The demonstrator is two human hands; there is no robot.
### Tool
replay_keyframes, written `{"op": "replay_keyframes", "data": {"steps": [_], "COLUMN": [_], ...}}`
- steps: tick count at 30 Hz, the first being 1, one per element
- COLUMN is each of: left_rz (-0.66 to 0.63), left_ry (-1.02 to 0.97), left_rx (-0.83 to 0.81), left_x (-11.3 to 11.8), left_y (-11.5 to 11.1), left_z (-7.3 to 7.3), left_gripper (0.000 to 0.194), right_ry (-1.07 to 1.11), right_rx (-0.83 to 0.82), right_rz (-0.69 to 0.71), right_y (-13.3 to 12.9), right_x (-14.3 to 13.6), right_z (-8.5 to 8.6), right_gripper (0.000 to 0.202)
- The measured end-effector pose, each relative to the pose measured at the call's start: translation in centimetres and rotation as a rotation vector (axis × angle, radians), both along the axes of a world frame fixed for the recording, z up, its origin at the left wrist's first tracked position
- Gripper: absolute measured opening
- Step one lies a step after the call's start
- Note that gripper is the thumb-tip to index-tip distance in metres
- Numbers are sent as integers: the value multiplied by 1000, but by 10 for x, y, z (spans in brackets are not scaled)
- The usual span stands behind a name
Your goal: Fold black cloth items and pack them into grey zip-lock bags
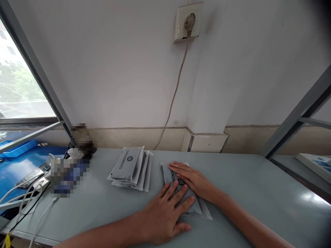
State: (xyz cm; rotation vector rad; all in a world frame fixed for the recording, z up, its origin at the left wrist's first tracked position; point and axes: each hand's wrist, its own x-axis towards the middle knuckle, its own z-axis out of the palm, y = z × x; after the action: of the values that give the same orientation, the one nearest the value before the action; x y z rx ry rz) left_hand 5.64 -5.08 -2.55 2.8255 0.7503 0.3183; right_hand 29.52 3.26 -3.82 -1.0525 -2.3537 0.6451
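A grey plastic pouch [167,174] printed ROCKBROS lies on the table under both of my hands. My left hand [165,213] rests across its lower left part, fingers spread. Laid flat over the upper right part, my right hand [192,177] has its fingers stretched out. Part of the print is hidden by the fingers. A clear edge sticks out at the pouch's lower right. To the left is a stack of several similar ROCKBROS pouches [128,163], apart from my hands.
The grey table [103,213] meets a white wall with a socket and plug [190,22], its cord [176,89] hanging down. White cables [31,199] and a blurred-out patch [69,175] are at left. Metal frame bars [300,110] rise on both sides. A white box [315,165] lies far right.
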Motion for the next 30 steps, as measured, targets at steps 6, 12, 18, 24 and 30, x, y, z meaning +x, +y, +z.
{"op": "replay_keyframes", "data": {"steps": [6, 12, 18, 24, 30], "left_rz": [-46, -51, -42, -30, -39], "left_ry": [-22, -31, -77, -84, -55], "left_rx": [13, -30, -104, -125, 23], "left_x": [0, -2, -3, -3, -3], "left_y": [-2, -4, -6, -6, -6], "left_z": [4, 8, 15, 16, 13], "left_gripper": [75, 68, 65, 64, 64], "right_ry": [21, 0, -27, -83, -124], "right_rx": [-111, -119, -72, -28, -11], "right_rz": [34, 52, 105, 140, 116], "right_y": [0, -1, 2, 1, 5], "right_x": [-1, 1, 4, 6, 5], "right_z": [2, -2, -7, -8, -10], "right_gripper": [49, 48, 51, 56, 50]}}
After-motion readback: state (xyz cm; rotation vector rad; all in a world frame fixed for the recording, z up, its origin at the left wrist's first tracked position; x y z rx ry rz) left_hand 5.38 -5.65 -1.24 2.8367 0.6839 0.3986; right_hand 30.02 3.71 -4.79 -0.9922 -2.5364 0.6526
